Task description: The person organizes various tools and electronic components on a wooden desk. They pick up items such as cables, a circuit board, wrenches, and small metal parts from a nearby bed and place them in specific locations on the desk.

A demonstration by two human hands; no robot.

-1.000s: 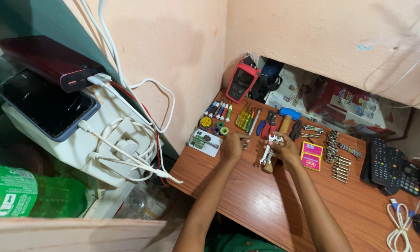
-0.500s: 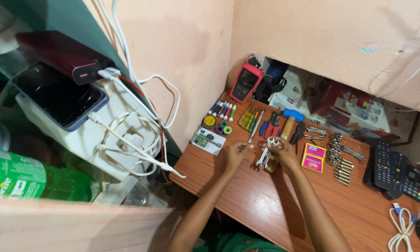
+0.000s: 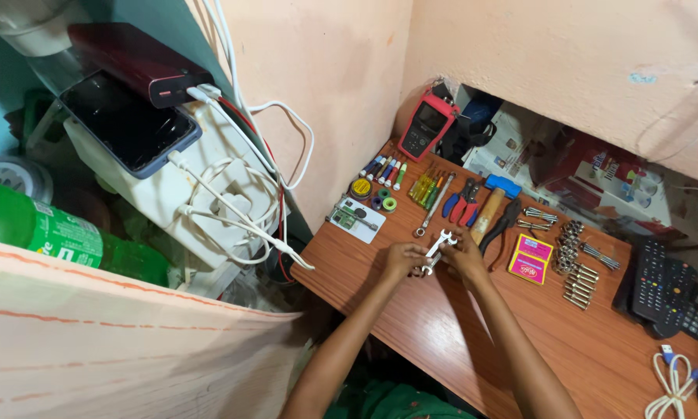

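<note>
Both hands meet over the near-middle of the wooden table (image 3: 473, 334), and between them sits a small bunch of metal spanners (image 3: 434, 252). The left hand (image 3: 405, 258) closes around the lower end of the bunch, fingers curled on the steel, while the right hand (image 3: 464, 256) pinches the upper end, where 1 open jaw head sticks up between the 2 thumbs. The bunch's long axis runs on a slant, from low beside the left hand up and away toward the row of tools at the back. It lies directly between the hands, touching both, so neither is nearer. Just beyond the fingertips lie a single long spanner (image 3: 431, 208), red-handled pliers (image 3: 464, 203) and a wooden-handled hammer (image 3: 490, 205), all set roughly parallel to that same slant. A pink box (image 3: 531, 259) lies to the right, apart from the right hand.
</note>
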